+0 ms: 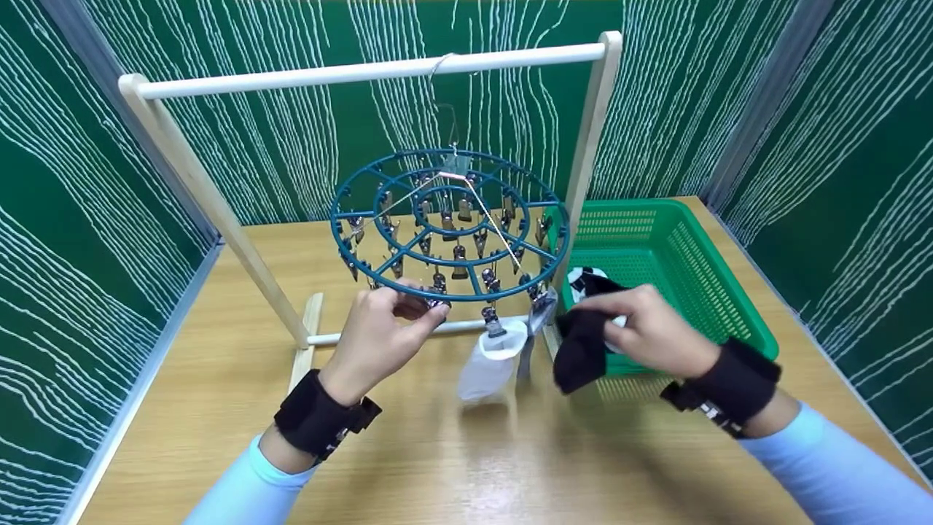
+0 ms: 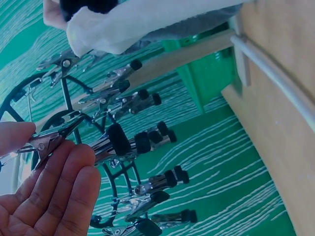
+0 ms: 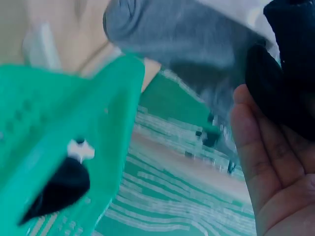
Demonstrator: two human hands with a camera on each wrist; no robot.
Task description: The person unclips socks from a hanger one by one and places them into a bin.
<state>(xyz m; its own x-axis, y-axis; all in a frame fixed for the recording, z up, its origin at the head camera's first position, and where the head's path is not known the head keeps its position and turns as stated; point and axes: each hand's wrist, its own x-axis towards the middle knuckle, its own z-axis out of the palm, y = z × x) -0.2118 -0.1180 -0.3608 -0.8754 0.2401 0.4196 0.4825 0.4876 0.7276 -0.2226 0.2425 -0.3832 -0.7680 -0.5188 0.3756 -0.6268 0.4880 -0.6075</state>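
My left hand (image 1: 375, 339) pinches a metal clip (image 2: 44, 143) at the near rim of a round blue-green clip hanger (image 1: 472, 297). Between the fingers of my right hand (image 1: 656, 335) is a black sock (image 1: 582, 357), its end dangling just left of the green basket. A white sock (image 1: 483, 373) hangs from a clip at the hanger's near edge, its opening upward. Beside it, to the right, a grey sock (image 3: 182, 37) hangs from another clip. In the left wrist view, several clips with black tips (image 2: 118, 139) hang around my left fingers.
A wooden stand with a white rod (image 1: 306, 78) carries the hanger by its hook. Back right on the wooden table (image 1: 408, 467) stands the green basket (image 1: 729, 306), with black and white cloth (image 3: 61, 189) inside. Green panels with white streaks enclose the table.
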